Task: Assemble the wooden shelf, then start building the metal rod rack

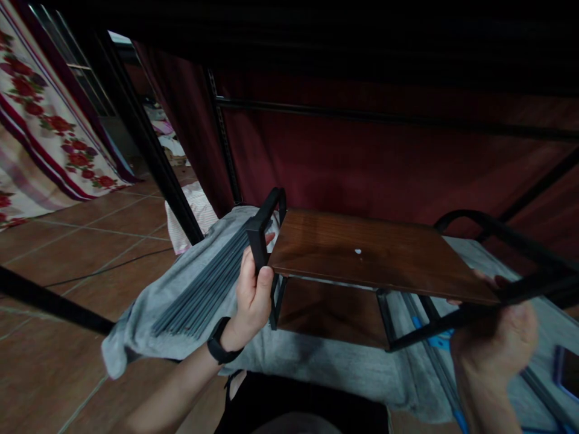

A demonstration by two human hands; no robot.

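Note:
A small shelf with brown wood-grain boards and black frame ends lies across the grey cloth in front of me. My left hand, with a black band on its wrist, is closed around the frame at the shelf's left end. At the other end my right hand is wrapped round the black frame, its fingertips partly hidden behind the board edge. A lower board shows beneath the upper one. One small white spot marks the upper board.
A bundle of grey rods lies left of the shelf on the grey cloth. Blue-ended pieces and a phone lie to the right. Black bed-like posts and a dark red curtain enclose the space.

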